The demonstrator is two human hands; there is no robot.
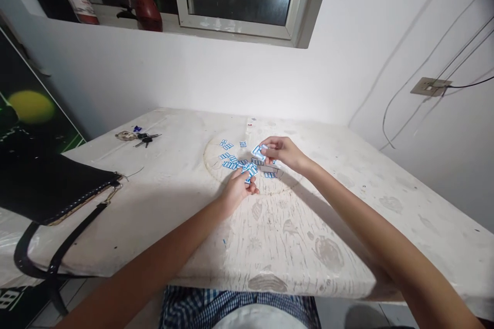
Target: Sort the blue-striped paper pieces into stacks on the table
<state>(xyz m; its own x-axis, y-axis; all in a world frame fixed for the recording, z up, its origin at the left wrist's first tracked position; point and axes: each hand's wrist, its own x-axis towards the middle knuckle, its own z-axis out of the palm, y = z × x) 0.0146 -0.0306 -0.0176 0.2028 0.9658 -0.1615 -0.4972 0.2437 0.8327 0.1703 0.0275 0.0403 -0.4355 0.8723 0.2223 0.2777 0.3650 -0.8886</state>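
Observation:
Small white paper pieces with blue borders (pixel 230 165) lie scattered in the middle of the table. My left hand (pixel 237 187) is closed on several of these pieces, which fan out above the thumb. Up and to the right, my right hand (pixel 281 153) pinches a white-and-blue paper piece (pixel 260 152) between thumb and fingers, held above the table. The print on the pieces is too small to read. One piece (pixel 270 175) lies on the table just below my right hand.
A patterned cover lies over the table (pixel 328 205). Keys (pixel 145 138) rest at the left, near a black bag (pixel 57 185) with a strap. Bottles (pixel 148 10) stand on the windowsill. A wall socket (pixel 430 87) with cables is at the right.

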